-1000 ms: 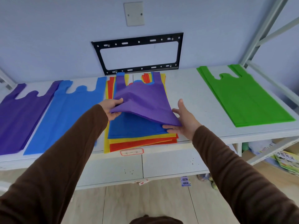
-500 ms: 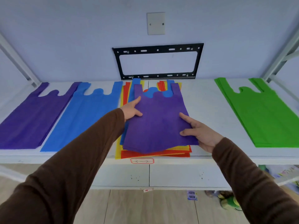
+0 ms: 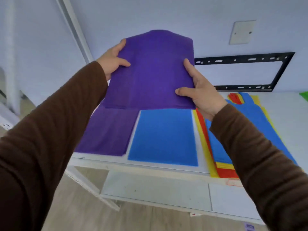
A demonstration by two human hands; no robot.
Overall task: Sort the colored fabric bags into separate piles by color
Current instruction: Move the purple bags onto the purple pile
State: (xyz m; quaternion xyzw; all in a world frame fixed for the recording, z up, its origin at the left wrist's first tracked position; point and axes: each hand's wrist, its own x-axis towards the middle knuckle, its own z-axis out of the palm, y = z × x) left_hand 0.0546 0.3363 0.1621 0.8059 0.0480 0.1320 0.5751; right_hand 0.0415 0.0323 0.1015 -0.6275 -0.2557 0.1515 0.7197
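Both hands, left [image 3: 112,60] and right [image 3: 200,92], pinch a purple bag [image 3: 153,70] by its side edges, each grip closed on fabric, raised above the purple pile [image 3: 106,130] on the desk [image 3: 283,117].

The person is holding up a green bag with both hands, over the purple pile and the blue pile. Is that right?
Not quite. The bag is purple, not green, as the head view shows. The rest fits: the left hand and the right hand both grip it, above the purple pile and the blue pile.
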